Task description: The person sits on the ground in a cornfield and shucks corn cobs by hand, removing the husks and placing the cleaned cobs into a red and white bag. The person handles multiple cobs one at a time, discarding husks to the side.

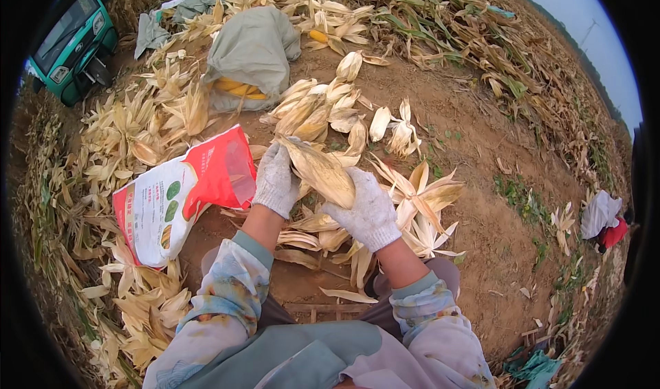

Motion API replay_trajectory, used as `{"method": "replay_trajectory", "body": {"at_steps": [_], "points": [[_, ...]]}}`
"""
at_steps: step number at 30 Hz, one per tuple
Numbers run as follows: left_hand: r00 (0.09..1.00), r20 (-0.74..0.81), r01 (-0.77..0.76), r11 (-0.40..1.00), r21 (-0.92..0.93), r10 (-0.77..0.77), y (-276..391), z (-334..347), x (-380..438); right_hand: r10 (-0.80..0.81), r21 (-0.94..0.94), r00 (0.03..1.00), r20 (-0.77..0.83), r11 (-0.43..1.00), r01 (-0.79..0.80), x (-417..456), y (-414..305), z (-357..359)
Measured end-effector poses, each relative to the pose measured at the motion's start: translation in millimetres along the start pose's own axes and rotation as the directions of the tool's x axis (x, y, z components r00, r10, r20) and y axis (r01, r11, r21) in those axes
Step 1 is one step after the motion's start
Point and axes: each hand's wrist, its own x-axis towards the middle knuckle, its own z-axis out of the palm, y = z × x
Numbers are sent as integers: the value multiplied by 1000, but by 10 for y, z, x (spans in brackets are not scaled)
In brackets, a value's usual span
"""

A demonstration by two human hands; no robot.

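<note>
Both my hands wear white knitted gloves. Between them is an ear of corn in its dry husk point(318, 172), lying slantwise. My left hand point(277, 176) grips its upper left end, the fingers partly hidden behind the husk. My right hand point(365, 209) is wrapped around the lower right end. Beneath and beyond the hands lie more husked-over ears point(304, 111) and loose dry husks point(420, 195). To the left of my left hand is a red and white printed plastic sack point(175, 195), lying flat. Farther off, a grey-green woven sack point(250, 48) shows yellow bare cobs point(238, 87) at its mouth.
A green three-wheeled vehicle point(75, 41) stands at the upper left. Dry husks point(124, 115) cover the ground on the left, and cut corn stalks point(464, 33) lie at the upper right. A bare yellow cob point(318, 36) lies beyond the woven sack. White and red cloth point(602, 216) lies far right.
</note>
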Motion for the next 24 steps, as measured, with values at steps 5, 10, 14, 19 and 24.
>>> {"method": "replay_trajectory", "body": {"at_steps": [5,10,14,19,24], "points": [[974,170,152,988,-7,-148,72,160,-71,11,44,1000,-10,999,-11,40,63,-51],[982,130,154,977,-149,-135,65,203,-158,-10,-9,1000,25,1000,10,-4,33,-9],[998,35,65,982,-175,-59,-18,160,-67,-29,-59,1000,-1,998,29,23,33,90],[994,-10,94,921,-378,-106,-156,85,169,-100,-50,991,-85,994,96,174,118,240],[997,-56,30,915,-403,-57,-259,103,178,98,-78,984,-149,991,-110,226,115,465]]}}
